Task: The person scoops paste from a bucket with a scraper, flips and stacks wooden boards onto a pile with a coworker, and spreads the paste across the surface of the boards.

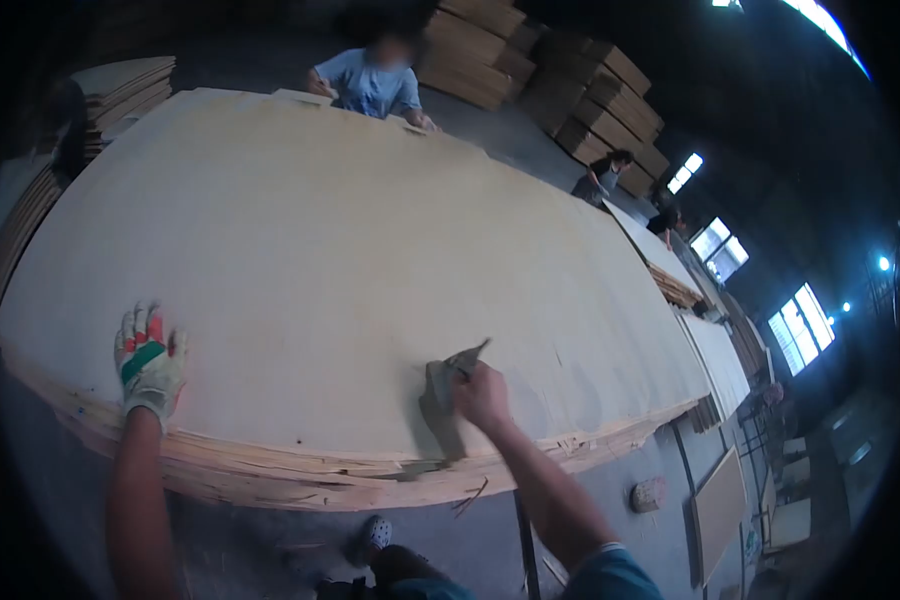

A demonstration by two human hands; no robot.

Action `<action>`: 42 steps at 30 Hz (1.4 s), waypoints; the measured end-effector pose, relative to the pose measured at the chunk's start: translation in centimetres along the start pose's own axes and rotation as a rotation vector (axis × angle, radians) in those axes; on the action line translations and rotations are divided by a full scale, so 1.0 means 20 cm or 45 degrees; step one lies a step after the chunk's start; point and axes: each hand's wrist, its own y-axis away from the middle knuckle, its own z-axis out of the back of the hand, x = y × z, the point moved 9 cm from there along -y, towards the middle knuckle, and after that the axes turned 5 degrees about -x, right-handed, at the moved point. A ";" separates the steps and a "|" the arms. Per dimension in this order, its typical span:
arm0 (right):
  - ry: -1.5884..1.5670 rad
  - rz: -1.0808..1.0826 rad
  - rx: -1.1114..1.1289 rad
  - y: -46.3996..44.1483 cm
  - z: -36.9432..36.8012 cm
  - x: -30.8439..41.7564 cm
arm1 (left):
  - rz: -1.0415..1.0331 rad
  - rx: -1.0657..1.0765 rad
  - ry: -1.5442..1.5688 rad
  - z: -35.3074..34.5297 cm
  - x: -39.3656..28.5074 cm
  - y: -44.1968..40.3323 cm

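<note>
A large pale plywood sheet [300, 230] lies on top of a stack of sheets with rough, splintered edges. My left hand [152, 362] wears a whitish work glove with green and red patches. It rests on the sheet near the left front, fingers stretched out. My bare right hand [482, 395] is closed around a flat, grey-green scraper [444, 378], held low over the front part of the sheet. The fingers hide part of this tool, and a dark shadow falls beside it.
Across the stack stands a person in a blue shirt [375, 85], hands at the far edge. More board stacks [610, 100] stand behind. Two other people bend over boards [650, 245] at the right. A stub-like roll [648, 494] and a leaning board [720, 515] are on the floor.
</note>
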 end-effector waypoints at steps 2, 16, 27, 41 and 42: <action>0.304 0.298 -0.092 0.01 -0.04 0.28 | 0.003 -0.034 0.017 0.04 0.03 -0.01; -0.027 0.170 -0.134 -0.42 0.30 0.89 | 0.167 0.002 -0.153 -0.15 0.53 -0.56; -0.648 -0.557 -0.171 -2.40 -0.92 0.17 | 0.229 -0.060 -0.101 -0.18 0.65 -0.73; 0.337 0.025 -0.077 -2.59 -0.96 0.57 | 0.126 -0.130 -0.116 -0.20 0.60 -0.74; 0.276 0.076 0.019 -2.57 -0.97 0.59 | 0.100 -0.176 -0.126 -0.20 0.60 -0.73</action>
